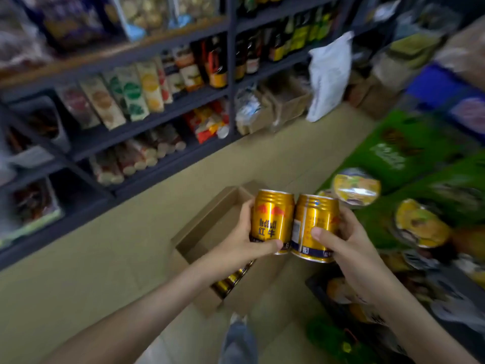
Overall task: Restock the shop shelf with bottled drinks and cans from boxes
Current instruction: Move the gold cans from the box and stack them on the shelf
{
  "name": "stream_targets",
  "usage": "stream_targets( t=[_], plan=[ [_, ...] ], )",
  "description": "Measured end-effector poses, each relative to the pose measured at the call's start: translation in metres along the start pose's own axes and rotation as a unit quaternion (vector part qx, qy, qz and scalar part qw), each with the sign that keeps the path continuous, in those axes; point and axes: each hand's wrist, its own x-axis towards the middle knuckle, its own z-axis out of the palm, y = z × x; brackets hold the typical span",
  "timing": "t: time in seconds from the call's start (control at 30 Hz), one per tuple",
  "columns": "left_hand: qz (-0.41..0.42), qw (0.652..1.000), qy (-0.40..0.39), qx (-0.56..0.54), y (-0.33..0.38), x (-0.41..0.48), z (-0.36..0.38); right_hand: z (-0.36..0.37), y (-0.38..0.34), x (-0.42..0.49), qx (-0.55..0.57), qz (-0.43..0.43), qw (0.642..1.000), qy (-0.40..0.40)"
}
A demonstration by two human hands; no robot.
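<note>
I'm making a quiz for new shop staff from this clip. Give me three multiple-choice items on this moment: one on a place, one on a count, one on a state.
1. Where does the cardboard box stand?
A. on the floor of the aisle
B. on the top shelf
C. on a counter

2. How many gold cans are being held?
A. one
B. two
C. four

3. What state is the box in?
A. taped shut
B. open, with cans inside
C. crushed flat

Answers:
1 A: the box sits on the tan floor, under the raised arms.
2 B: the left hand grips the left can and the right hand grips the right can.
3 B: its top is open and the spare cans show at its near end.
</note>
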Motion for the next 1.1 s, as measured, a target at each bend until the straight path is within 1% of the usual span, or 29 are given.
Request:
stream_targets(
  t=[0.13, 0.2, 0.33, 0.43, 0.53, 0.67, 0.8, 0.93, 1.0, 1.1],
  plan=[
    [0.029, 0.994, -0.099, 0.040, 0.034, -0.029, 0.094, -0.078, -0.024, -0.099, 0.000, -0.054, 0.997, 0.053],
    [0.046, 0.990, -0.128, 0.046, 0.041, -0.040, 0.144, -0.113, -0.027, -0.146, -0.008, -0.069, 0.995, 0.077],
    [0.076, 0.971, -0.211, 0.079, 0.043, -0.083, 0.292, -0.213, -0.022, -0.283, -0.007, -0.116, 0.981, 0.155],
    [0.074, 0.954, -0.276, 0.088, 0.051, -0.113, 0.405, -0.285, -0.024, -0.382, -0.009, -0.154, 0.958, 0.241],
    [0.065, 0.931, -0.346, 0.099, 0.079, -0.139, 0.501, -0.345, -0.033, -0.461, -0.026, -0.188, 0.924, 0.332],
    [0.121, 0.896, -0.415, 0.105, 0.119, -0.165, 0.610, -0.403, -0.051, -0.541, -0.022, -0.245, 0.875, 0.418],
    [0.193, 0.862, -0.453, 0.121, 0.162, -0.183, 0.692, -0.451, -0.082, -0.593, -0.049, -0.297, 0.827, 0.474],
    [0.284, 0.826, -0.466, 0.136, 0.197, -0.189, 0.744, -0.498, -0.124, -0.620, -0.110, -0.336, 0.781, 0.514],
    [0.322, 0.817, -0.458, 0.138, 0.212, -0.190, 0.764, -0.520, -0.144, -0.628, -0.134, -0.355, 0.765, 0.520],
    [0.361, 0.813, -0.436, 0.135, 0.227, -0.188, 0.791, -0.562, -0.168, -0.634, -0.157, -0.372, 0.744, 0.532]
  ],
)
